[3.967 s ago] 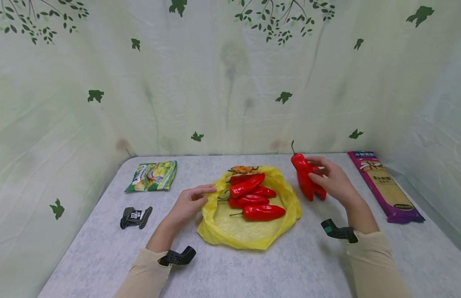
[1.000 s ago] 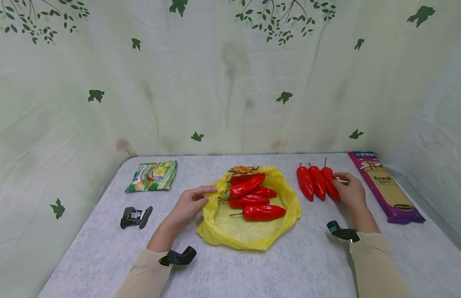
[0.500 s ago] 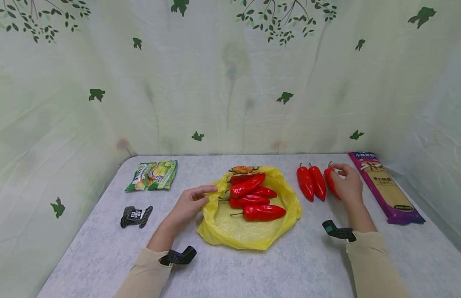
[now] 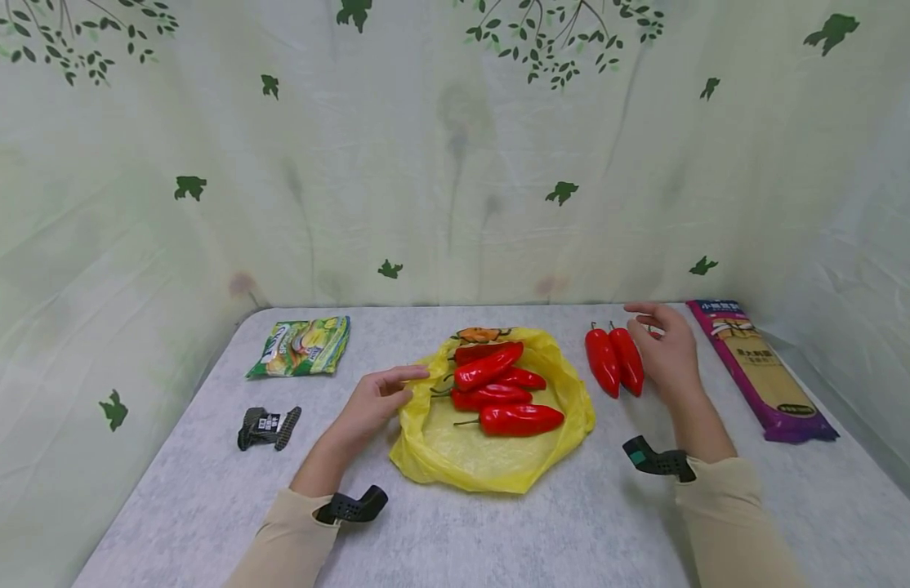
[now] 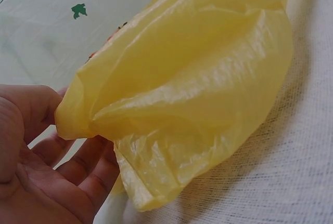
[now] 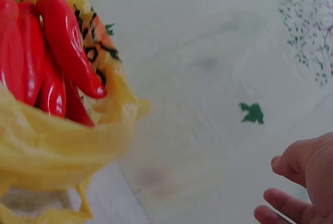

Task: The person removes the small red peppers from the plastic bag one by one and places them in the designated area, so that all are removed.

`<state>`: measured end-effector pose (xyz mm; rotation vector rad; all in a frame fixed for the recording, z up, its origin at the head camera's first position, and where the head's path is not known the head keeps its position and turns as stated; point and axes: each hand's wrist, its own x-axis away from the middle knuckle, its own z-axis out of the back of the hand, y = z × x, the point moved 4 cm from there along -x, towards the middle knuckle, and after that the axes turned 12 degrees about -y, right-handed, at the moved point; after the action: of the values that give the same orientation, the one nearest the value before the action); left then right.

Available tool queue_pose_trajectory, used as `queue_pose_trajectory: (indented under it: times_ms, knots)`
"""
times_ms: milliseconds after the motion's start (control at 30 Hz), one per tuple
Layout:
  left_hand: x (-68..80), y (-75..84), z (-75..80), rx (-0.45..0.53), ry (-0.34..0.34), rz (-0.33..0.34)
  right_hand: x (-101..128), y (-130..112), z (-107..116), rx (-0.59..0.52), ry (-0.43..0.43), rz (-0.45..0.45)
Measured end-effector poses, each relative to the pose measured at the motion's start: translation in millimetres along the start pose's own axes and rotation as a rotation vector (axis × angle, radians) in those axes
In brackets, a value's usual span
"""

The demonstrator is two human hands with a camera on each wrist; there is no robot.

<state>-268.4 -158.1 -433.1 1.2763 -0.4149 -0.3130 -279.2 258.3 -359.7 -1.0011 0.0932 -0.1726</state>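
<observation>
My left hand [image 4: 374, 404] pinches the left rim of a yellow plastic bag [image 4: 583, 416], which stands opened wide on the table. The left wrist view shows the bag's rim [image 5: 78, 109] between thumb and fingers. Several red chili peppers [image 4: 521, 420] lie inside the bag. To its right, two red peppers lie side by side, a left one [image 4: 602, 361] and a right one [image 4: 628, 359]. Over a third pepper [image 4: 655, 331], almost wholly hidden, is my right hand [image 4: 668, 347]. In the right wrist view its thumb and fingers are apart, with nothing between them.
A purple pack of noodles [image 4: 760, 367] lies at the right edge. At the back left is a green and yellow snack packet [image 4: 301, 347]; a small black wrapped packet [image 4: 269, 429] lies in front of it. A leaf-patterned curtain [image 4: 455, 163] encloses the table.
Three peppers bunched under my right hand now lie in a row on the table. My right hand shifted the third, let it go and moved up and left. My left hand stayed at the bag.
</observation>
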Motion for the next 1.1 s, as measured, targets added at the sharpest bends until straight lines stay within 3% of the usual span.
queue_pose_trajectory:
  times_ms: [167,333,700,1100]
  knots:
    - [0.4,-1.8,-0.2,0.002,0.007,0.009,10.8,-20.3,-7.4,-0.003,-0.047,0.096]
    - [0.8,-2.2,-0.2,0.001,0.007,0.002,16.5,-31.6,-18.3,0.037,-0.158,0.134]
    - [-2.3,-3.7,1.2,0.005,0.001,0.001,22.0,-40.3,-39.0,0.084,-0.344,0.260]
    - [-2.1,-2.0,-0.1,0.009,0.004,-0.002,35.0,-48.5,-64.9,0.151,-0.448,0.384]
